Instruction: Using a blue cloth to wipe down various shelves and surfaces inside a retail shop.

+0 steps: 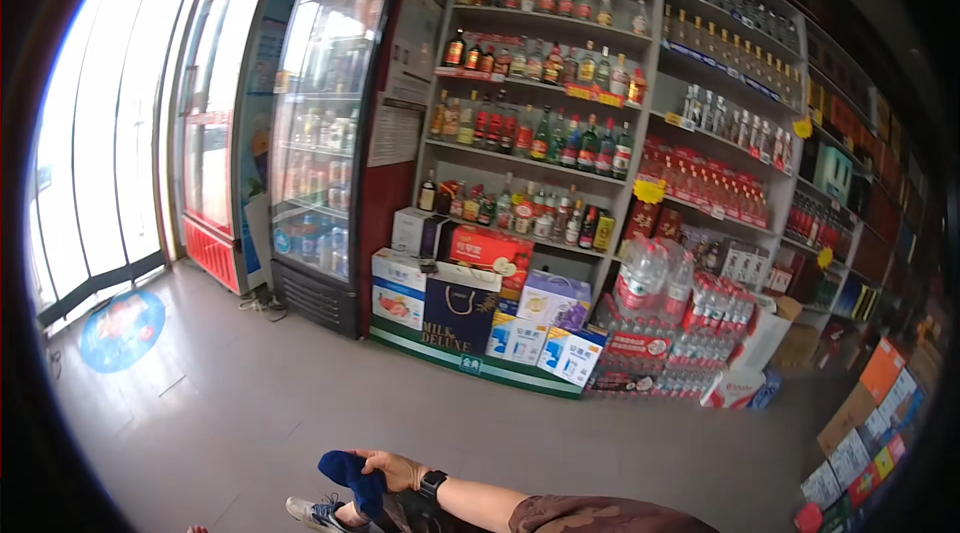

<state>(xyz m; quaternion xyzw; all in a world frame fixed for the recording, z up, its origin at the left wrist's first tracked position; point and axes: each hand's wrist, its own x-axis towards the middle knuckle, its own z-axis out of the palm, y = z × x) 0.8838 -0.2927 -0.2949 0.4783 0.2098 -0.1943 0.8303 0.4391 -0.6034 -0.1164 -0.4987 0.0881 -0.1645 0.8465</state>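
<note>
My right hand [391, 470] is closed on a dark blue cloth item, seemingly a sock [352, 474], near the bottom of the head view. A black watch [432, 484] is on that wrist, and a brown patterned sleeve [600, 513] covers the upper arm. Just below the cloth, a light shoe [315, 513] with dark laces is on a foot, its ankle bare. My left hand cannot be made out in view. At the bottom edge shows a small bit of skin [197, 529], too cut off to tell whether toes or fingers.
Glass-door drink coolers [319, 135] stand at the left beside a bright glass entrance [97, 127]. Shelves of bottles [536, 82] line the wall. Before them are drink cartons [454, 308] and shrink-wrapped bottle packs [660, 338]. More boxes [847, 458] are stacked at right on the tiled floor [285, 398].
</note>
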